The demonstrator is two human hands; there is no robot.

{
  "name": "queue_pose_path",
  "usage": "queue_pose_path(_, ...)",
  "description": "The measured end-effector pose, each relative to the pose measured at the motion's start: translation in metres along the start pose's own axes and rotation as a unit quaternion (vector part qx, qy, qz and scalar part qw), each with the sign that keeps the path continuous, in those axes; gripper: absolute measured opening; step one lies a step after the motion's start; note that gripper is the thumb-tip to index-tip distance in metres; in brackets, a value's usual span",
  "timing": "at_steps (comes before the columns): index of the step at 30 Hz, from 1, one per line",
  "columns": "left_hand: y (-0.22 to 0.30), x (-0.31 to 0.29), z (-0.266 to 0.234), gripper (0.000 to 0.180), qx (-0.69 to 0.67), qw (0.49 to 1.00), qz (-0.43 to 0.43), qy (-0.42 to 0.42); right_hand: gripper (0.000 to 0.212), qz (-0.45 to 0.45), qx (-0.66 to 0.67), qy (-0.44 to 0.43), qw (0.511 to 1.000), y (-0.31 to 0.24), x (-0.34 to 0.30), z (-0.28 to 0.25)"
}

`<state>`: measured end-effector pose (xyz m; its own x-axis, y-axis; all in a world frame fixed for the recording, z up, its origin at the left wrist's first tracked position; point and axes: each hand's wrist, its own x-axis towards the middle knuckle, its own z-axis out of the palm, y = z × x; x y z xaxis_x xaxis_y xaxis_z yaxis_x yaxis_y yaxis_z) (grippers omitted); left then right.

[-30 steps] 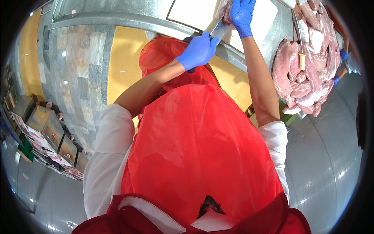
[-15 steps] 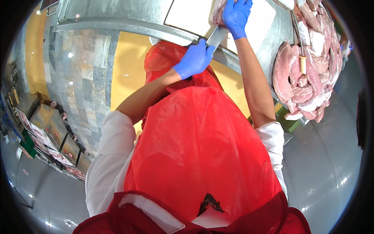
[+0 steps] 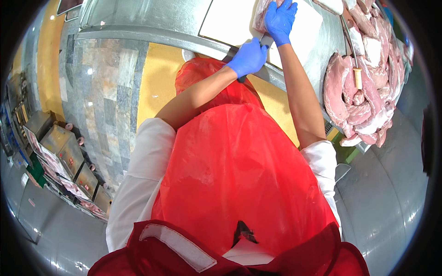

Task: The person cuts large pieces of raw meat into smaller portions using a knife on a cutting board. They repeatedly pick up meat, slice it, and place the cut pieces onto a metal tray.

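Note:
My left hand (image 3: 248,57), in a blue glove, is closed around a knife (image 3: 264,39) at the table's near edge; the hand hides most of the handle, and only a little of the blade shows. My right hand (image 3: 280,24), also gloved in blue, lies flat with fingers stretched out on a piece of pink meat (image 3: 261,14). That meat rests on a white cutting board (image 3: 230,20) and runs out of the top of the picture. The blade is close to the meat's near end; whether it touches cannot be told.
A metal table (image 3: 138,20) carries the board. To the right is a large heap of raw meat pieces (image 3: 338,87), with a thin metal rod with a wooden handle (image 3: 357,79) lying across it. Metal bins (image 3: 62,142) stand far left on the floor. A red apron (image 3: 239,170) covers my front.
My left hand has moved right and slightly up, bringing the knife closer to the right hand; less blade shows. The right hand stays on the meat. The view has shifted slightly.

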<state>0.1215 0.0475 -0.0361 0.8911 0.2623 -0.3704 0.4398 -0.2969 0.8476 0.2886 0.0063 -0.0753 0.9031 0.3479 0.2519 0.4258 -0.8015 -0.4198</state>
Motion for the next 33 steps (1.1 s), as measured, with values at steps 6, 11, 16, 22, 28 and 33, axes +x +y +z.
queue_pose_path(6,-0.012,-0.069,-0.062,0.044,0.057,0.992,-0.040,-0.105,0.066,0.080,0.031,-0.042,0.995,-0.012,0.005,-0.004)
queue_pose_path(11,-0.028,-0.108,-0.160,0.041,0.085,0.981,0.032,-0.170,0.112,0.041,0.116,-0.115,0.986,-0.001,0.008,-0.023)
queue_pose_path(16,0.013,-0.141,-0.233,0.030,0.060,0.933,-0.278,-0.218,0.103,0.081,0.006,-0.193,0.978,-0.019,0.019,-0.062)
queue_pose_path(22,-0.001,-0.161,-0.236,0.030,-0.048,0.948,-0.289,-0.126,0.081,0.139,0.197,-0.203,0.949,0.032,0.030,-0.041)
queue_pose_path(28,-0.020,-0.157,-0.229,0.029,-0.178,0.946,-0.267,-0.048,0.030,0.433,0.673,-0.201,0.564,0.118,0.013,-0.046)
queue_pose_path(33,-0.018,-0.151,-0.231,0.027,-0.187,0.949,-0.255,-0.016,0.051,0.467,0.678,-0.211,0.527,0.080,0.014,-0.080)
